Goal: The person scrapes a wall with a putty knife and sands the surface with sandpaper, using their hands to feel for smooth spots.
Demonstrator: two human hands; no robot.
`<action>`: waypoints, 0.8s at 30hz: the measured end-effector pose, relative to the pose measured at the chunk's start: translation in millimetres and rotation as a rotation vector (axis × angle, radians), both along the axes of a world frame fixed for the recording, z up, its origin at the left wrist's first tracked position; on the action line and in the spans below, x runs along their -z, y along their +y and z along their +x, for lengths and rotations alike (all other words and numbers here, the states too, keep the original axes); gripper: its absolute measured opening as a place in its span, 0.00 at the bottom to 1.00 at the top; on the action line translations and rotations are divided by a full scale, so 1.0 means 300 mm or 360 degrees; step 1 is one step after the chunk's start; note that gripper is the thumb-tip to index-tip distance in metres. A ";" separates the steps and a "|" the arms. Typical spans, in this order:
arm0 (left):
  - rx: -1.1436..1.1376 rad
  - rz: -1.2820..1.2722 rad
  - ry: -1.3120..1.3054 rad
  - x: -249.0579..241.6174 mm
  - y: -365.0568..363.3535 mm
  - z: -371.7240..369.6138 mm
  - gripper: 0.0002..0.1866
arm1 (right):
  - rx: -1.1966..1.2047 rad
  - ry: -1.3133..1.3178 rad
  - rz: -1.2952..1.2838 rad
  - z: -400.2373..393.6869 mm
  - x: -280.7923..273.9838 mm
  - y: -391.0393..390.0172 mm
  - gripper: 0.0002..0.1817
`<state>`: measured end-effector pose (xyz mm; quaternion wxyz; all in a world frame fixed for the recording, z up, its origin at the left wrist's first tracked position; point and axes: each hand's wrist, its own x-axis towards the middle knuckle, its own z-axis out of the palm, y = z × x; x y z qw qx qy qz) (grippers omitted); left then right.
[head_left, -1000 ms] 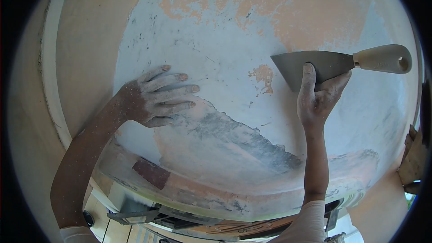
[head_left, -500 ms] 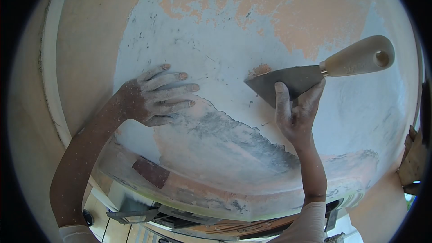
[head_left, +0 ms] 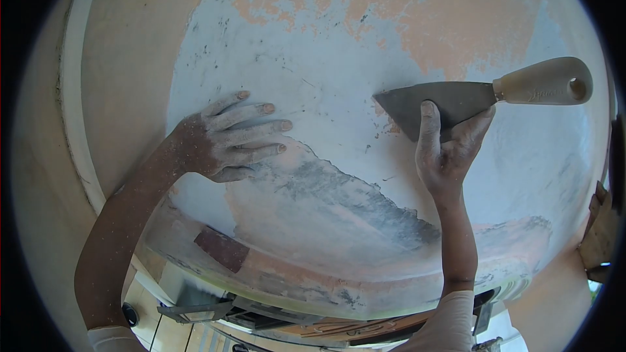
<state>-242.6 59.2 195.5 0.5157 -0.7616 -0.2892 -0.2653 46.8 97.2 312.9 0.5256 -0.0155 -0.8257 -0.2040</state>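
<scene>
My left hand (head_left: pixel 222 138) lies on the pale panel (head_left: pixel 261 72), its dusty fingers spread out and pointing right. In my right hand (head_left: pixel 448 153) is a putty knife (head_left: pixel 438 105). I pinch the wide grey blade between thumb and fingers, while the beige handle (head_left: pixel 546 82) points right, free of my palm. The blade's left edge meets the panel beside a small orange-brown patch (head_left: pixel 390 128). Below and between my hands runs a ragged dark edge (head_left: pixel 365 186) where the white coating ends. Part of the blade hides behind my thumb.
A dark red-brown piece (head_left: pixel 222 248), like sandpaper, lies on the lower left ledge of the panel. Peach areas (head_left: pixel 456 19) show through at the top. Under the panel's front edge are dark parts and a tiled floor (head_left: pixel 145 306). Brown material (head_left: pixel 596 234) stands at the far right.
My right hand and the putty knife have moved to the right, and the blade has turned so the handle lies more level. More of the orange-brown patch is covered. My left hand stays put.
</scene>
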 end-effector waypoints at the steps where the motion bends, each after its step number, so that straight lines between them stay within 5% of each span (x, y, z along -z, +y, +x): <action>1: -0.0004 -0.0013 -0.0005 0.001 -0.001 0.001 0.23 | -0.0064 0.0102 -0.0074 -0.005 -0.002 0.002 0.28; 5: -0.0013 0.0022 0.0013 -0.001 -0.001 -0.002 0.22 | 0.0086 -0.0120 0.0115 0.000 -0.005 -0.004 0.29; 8: -0.0012 -0.0001 -0.0009 0.009 -0.002 0.004 0.23 | -0.0080 0.0078 -0.0184 -0.014 -0.016 -0.021 0.31; 13: -0.0010 -0.0006 0.0007 0.000 -0.004 0.002 0.23 | 0.0099 -0.0017 0.0186 0.002 0.013 0.025 0.39; 19: -0.0023 0.0011 0.0028 0.002 -0.003 -0.001 0.24 | -0.0084 0.0080 -0.0308 -0.019 -0.013 -0.030 0.27; 24: -0.0012 0.0016 0.0020 0.001 0.001 0.000 0.23 | 0.0013 -0.0069 0.0028 -0.008 0.016 -0.001 0.27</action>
